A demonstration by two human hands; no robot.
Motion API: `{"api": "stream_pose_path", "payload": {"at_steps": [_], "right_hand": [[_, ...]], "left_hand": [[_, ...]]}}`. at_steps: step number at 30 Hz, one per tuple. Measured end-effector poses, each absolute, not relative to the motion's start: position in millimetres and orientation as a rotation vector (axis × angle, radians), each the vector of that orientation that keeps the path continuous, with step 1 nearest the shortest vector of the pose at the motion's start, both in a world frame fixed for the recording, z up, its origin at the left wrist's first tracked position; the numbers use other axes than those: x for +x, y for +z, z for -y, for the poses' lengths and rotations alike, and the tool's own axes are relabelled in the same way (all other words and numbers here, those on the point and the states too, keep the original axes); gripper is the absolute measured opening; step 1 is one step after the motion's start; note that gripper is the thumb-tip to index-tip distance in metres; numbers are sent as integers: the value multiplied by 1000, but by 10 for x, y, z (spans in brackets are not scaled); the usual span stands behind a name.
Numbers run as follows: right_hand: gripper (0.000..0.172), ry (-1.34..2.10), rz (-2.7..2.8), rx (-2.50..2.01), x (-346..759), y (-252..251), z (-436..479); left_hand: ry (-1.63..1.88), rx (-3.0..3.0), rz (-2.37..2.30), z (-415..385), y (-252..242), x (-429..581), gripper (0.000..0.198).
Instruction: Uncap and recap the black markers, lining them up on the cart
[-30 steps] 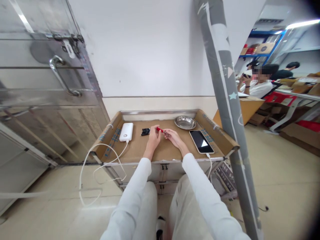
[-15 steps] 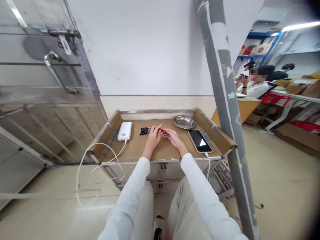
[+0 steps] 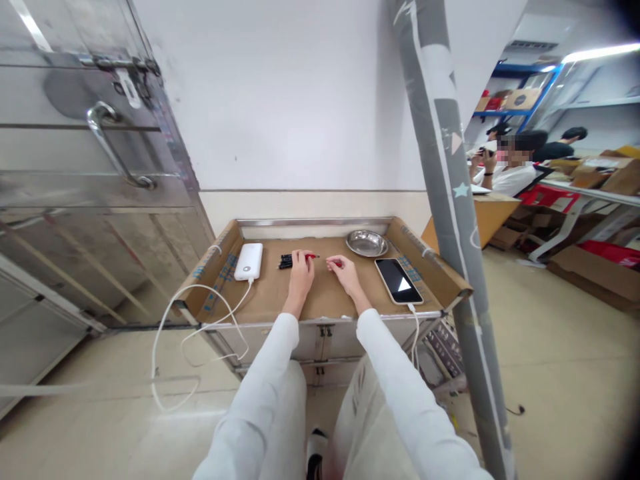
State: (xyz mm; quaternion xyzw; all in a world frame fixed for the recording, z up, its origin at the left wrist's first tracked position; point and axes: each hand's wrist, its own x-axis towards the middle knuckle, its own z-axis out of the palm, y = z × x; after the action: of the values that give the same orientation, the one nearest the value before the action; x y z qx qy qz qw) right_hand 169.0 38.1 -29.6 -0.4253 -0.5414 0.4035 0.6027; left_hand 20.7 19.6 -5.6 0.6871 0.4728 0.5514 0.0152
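Note:
My left hand is closed around a slim red pen, whose narrow tip points right toward my other hand. In the fingers of my right hand is a small red pen cap, partly covered by the fingertips. A short gap separates the two hands over the cardboard-covered tabletop. Just left of my left hand lie several black pens, side by side and partly hidden by its fingers.
A white power bank with a cable lies at left. Toward the back right is a round metal dish, and in front of it a phone on a cable. A grey wrapped pole slants past the table's right side.
My hands have moved apart, the left one slightly left. The red cap has come away from the red pen, and the pen's tip shows now.

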Motion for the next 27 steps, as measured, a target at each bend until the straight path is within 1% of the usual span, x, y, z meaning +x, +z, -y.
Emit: {"api": "stream_pose_path", "payload": {"at_steps": [4,5,8,10,12,19,23,27], "right_hand": [[12,709,1505,-1052,1679,-233,-302],[12,652,1582,-1080,1672,-212,-279],[20,496,1847,-1160,1640,-169,-226],[22,416,1941,-1158,1619,-164,-207],[21,337,1967,-1170,1605,-175,-199],[9,119,1901,-1375,1623,-247,-196],[15,185,1921,-1323,1632,-265,-216],[19,209,1908,-1289,1636,-271,-229]], "left_hand": [[1418,2284,-1522,-212,-99,224,15],[1333,2330,-1548,-225,-112,224,16],[1070,2466,-1680,-276,-147,214,16],[963,2521,-1780,-305,-161,202,15],[923,2555,-1829,-317,-166,191,15],[930,2587,-1806,-265,-148,203,20],[917,2569,-1697,-245,-141,218,18],[878,2542,-1725,-260,-157,220,15]]}}
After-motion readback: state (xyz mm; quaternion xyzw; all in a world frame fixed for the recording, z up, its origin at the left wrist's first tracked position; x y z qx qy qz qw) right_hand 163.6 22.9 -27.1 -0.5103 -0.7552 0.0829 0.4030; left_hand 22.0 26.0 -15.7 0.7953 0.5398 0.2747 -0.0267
